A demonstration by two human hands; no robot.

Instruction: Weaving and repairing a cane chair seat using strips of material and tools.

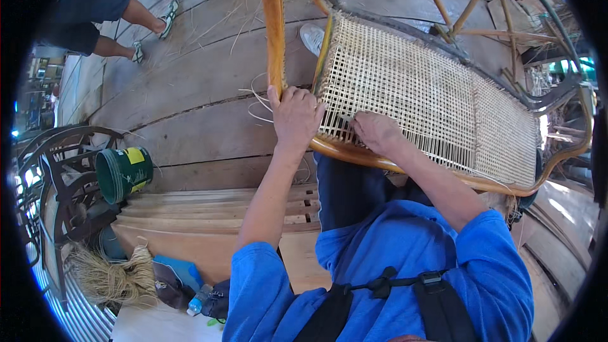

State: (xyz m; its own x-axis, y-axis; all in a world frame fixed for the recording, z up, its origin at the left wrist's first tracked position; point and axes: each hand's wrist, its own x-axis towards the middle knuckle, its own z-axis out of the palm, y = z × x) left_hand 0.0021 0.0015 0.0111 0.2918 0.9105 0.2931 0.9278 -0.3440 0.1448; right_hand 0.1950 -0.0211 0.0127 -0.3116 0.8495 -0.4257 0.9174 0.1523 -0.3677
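A cane seat panel [405,82] of pale woven strips is stretched in a curved brown rattan chair frame [348,151] in front of me. My left hand [296,116] is closed over the frame's near left corner, where an upright rattan pole [272,25] meets it. Beside it, my right hand [378,133] bends over the weave near the front edge, thumb and fingers pinched together. Whatever they hold is too small to make out. Gaps in the weave show along that edge. Thin loose cane strands [256,102] curl out left of my left hand.
A green bucket [106,177] lies tipped at the left by dark chair frames [60,196]. Wooden planks [209,212] lie left of my legs. A bundle of cane fibre [111,275] and a bottle [199,299] sit lower left. Another person's legs [136,16] show upper left.
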